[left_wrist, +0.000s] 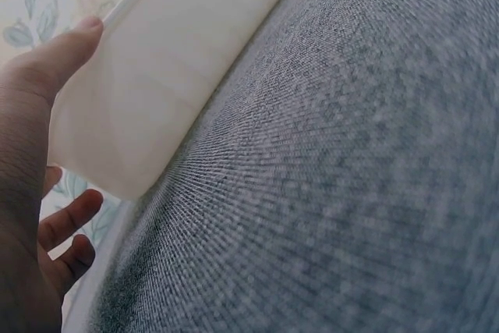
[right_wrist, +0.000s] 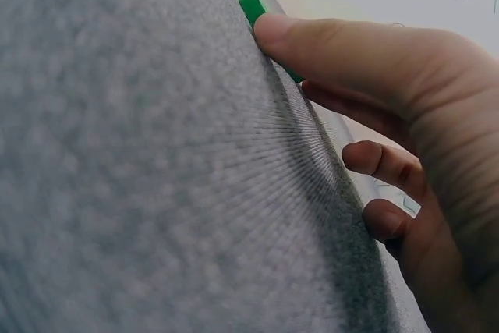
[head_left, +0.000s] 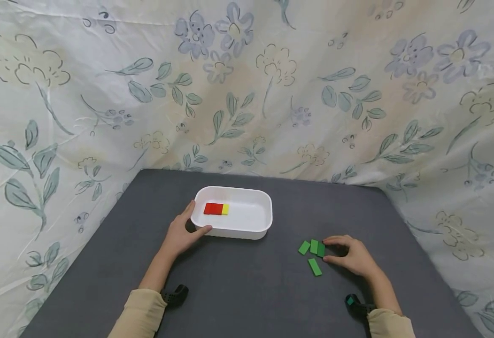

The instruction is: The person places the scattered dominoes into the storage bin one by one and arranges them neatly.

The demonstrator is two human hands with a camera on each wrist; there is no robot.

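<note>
A white plastic tray (head_left: pixel 247 230) stands on the table, and my left hand (head_left: pixel 180 235) grips its left end, thumb on the front side and fingers at the left wall. Inside it, red tiles (head_left: pixel 213 209) lie in a row with a yellow tile (head_left: pixel 225 209) at their right end. My right hand (head_left: pixel 354 256) pinches a green tile (head_left: pixel 321 249) between thumb and index finger, low over the cloth. Just left of it are other green tiles (head_left: pixel 304 247), one of them right beside the pinched one. In the right wrist view my thumb (right_wrist: pixel 284 33) partly covers the green edge.
A dark grey cloth (head_left: pixel 247 291) covers the table. Behind and at both sides hangs a pale curtain (head_left: pixel 238 94) printed with flowers and leaves. Black straps with small devices (head_left: pixel 177 295) sit on both wrists, below beige sleeves.
</note>
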